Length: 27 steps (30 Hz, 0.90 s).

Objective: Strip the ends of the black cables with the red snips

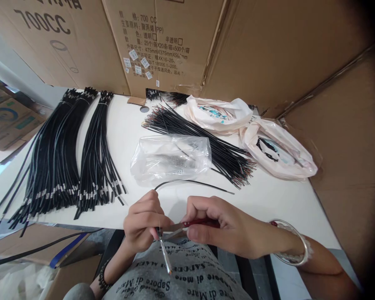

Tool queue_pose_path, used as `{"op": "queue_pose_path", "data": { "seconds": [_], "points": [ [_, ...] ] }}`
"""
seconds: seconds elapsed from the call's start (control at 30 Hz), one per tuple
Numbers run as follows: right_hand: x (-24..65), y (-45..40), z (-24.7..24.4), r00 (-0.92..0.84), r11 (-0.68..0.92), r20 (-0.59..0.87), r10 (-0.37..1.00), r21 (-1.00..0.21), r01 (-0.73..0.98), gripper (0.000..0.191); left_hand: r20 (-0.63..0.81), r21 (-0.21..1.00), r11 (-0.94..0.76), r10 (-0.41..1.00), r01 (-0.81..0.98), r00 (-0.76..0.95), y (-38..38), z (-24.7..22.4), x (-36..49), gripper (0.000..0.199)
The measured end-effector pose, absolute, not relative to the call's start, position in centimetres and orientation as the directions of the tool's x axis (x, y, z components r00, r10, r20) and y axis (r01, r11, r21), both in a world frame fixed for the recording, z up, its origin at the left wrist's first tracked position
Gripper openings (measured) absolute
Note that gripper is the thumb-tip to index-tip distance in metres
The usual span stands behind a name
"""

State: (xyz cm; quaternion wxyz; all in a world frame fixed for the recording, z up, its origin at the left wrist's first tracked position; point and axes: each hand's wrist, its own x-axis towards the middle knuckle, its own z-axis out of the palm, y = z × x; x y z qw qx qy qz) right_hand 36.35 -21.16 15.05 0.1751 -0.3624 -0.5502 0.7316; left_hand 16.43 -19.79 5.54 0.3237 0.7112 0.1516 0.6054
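My left hand (146,221) is closed around a black cable (192,181), whose length arcs over the table to the right. Below my fingers the cable's end shows silvery shielding (166,255) with a small orange tip. In my right hand (220,225) is a pair of scissors (203,223) with dark red handles. The metal blades meet the cable close to my left fingertips; whether they are parted cannot be made out fully. Behind my hands lies a clear plastic bag (171,160) with small metallic parts inside.
Bundles of black cables (54,146) hang over the table's left front edge. Another cable pile (203,143) lies diagonally at centre right. Two pale plastic bags (278,146) sit behind it. Tall cardboard boxes (175,41) wall off the back and right. A cardboard box (71,250) stands below left.
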Motion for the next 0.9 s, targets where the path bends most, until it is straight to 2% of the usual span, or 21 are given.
{"op": "queue_pose_path", "data": {
  "seconds": [0.2,0.7,0.9],
  "points": [
    [36.6,-20.6,15.6,-0.713,-0.294,-0.344,0.611,-0.935,0.199,0.028,0.772,0.634,-0.745,0.595,-0.206,0.224,-19.9,5.5,16.5,0.028],
    [36.7,-20.5,16.2,-0.684,-0.207,-0.320,0.656,-0.947,0.244,0.025,0.717,0.697,-0.672,0.643,-0.252,0.269,-20.4,5.4,16.6,0.030],
    [36.7,-19.5,15.5,-0.676,-0.228,-0.310,0.669,-0.951,0.211,0.034,0.598,0.797,-0.541,0.771,-0.269,0.219,-20.7,4.5,17.1,0.033]
  ]
}}
